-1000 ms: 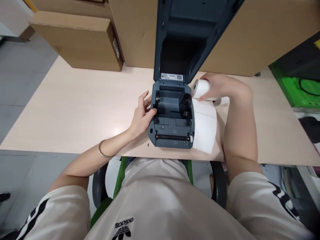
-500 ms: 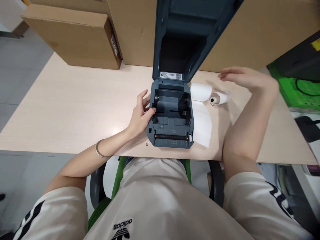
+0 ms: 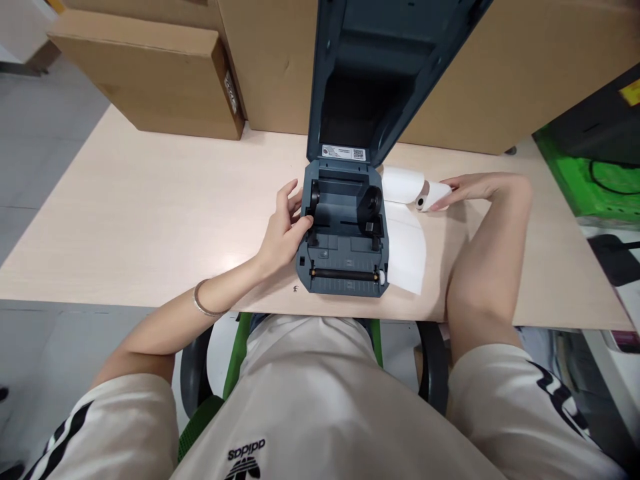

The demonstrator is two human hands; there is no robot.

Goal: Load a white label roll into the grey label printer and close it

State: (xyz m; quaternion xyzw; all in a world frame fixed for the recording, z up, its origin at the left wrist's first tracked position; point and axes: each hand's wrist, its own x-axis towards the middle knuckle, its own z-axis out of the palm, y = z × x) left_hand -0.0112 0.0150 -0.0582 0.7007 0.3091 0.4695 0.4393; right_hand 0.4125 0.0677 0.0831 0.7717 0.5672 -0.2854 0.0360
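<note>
A dark blue-grey label printer (image 3: 345, 248) stands on the table with its lid (image 3: 373, 73) raised, showing a bay without a roll and a black roller at the front. My left hand (image 3: 286, 230) holds the printer's left side, thumb over the rim and fingers along the wall. At the right, my right hand (image 3: 463, 189) has its thumb and fingers around the far end of a small white paper roll (image 3: 434, 195) with a dark core. Beside the printer lies a larger white label roll (image 3: 403, 184), its unrolled strip (image 3: 406, 250) reaching toward me.
Cardboard boxes (image 3: 145, 80) stand along the back of the light wooden table (image 3: 125, 220). A green object (image 3: 595, 180) with a black cable is at the far right. A chair armrest (image 3: 433, 367) sits below the table's front edge.
My right hand has come down and inward from above the table onto the small paper roll, which has shifted slightly left. My left hand stays on the printer.
</note>
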